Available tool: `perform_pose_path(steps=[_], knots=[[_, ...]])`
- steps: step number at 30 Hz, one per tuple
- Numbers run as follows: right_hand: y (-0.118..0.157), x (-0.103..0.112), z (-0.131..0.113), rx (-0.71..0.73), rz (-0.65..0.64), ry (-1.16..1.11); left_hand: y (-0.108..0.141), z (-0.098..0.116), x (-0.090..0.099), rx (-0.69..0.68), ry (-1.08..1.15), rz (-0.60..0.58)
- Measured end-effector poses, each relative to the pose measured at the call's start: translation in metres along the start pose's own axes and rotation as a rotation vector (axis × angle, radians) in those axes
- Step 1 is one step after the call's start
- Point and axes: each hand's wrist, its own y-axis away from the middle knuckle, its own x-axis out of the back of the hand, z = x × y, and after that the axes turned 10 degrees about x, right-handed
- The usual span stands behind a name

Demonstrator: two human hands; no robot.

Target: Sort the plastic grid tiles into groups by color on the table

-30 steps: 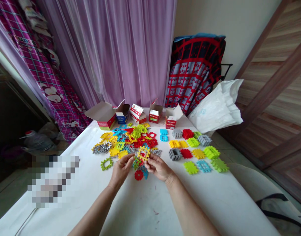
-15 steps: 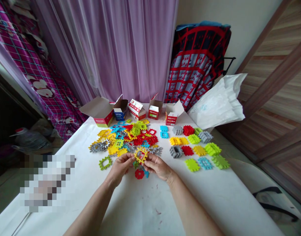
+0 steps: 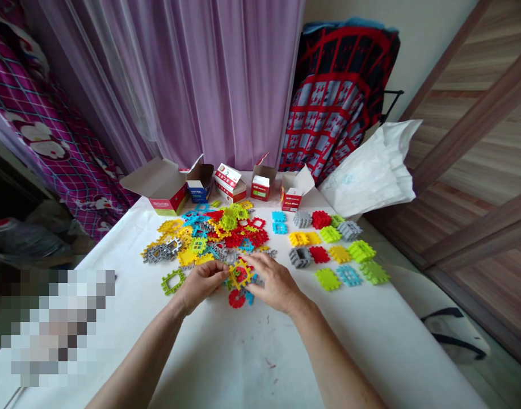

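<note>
Between my hands is a yellow open-centred interlocking building piece (image 3: 248,274) with toothed edges, and a red piece shows through its middle. My left hand (image 3: 203,285) pinches its left side between thumb and fingers. Beside its right edge, my right hand (image 3: 280,285) has its fingers spread and thumb apart; whether a fingertip touches the piece I cannot tell. Just below lie a red round piece (image 3: 236,299) and a small blue piece (image 3: 249,298). A green open frame piece (image 3: 167,287) rests left of my left hand. Beyond both hands spreads a mixed pile of loose pieces (image 3: 243,238).
Sorted pieces lie at right, among them a grey stack (image 3: 301,258), a red piece (image 3: 320,254) and a lime square (image 3: 327,279). Several open cartons, including a blue box (image 3: 200,193), line the back edge. A white bag (image 3: 366,170) stands at the back right.
My right hand's fingers have spread and come off the yellow piece's right side. My left hand still pinches it. The whole view has shifted slightly.
</note>
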Motion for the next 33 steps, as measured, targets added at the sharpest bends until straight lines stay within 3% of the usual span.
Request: perform_pose_path(steps=[15,17,22,24,28,33], knots=[[0.0,0.001,-0.005,0.017,-0.071,0.117,-0.005,0.0,0.001,-0.109,-0.186,-0.003],[0.0,0.004,-0.004,0.01,-0.052,0.104,-0.005,-0.002,0.006,-0.175,-0.206,0.083],[0.004,0.02,0.005,-0.084,0.041,0.065,-0.008,-0.02,0.033,-0.405,-0.227,0.58],[0.012,0.031,0.013,-0.138,0.1,0.067,-0.01,-0.029,0.043,-0.46,-0.251,0.691],[0.036,0.061,0.036,-0.219,0.187,0.161,-0.015,-0.038,0.051,-0.447,-0.242,0.746],[0.07,0.1,0.061,-0.278,0.183,0.324,-0.02,-0.041,0.05,-0.453,-0.265,0.757]])
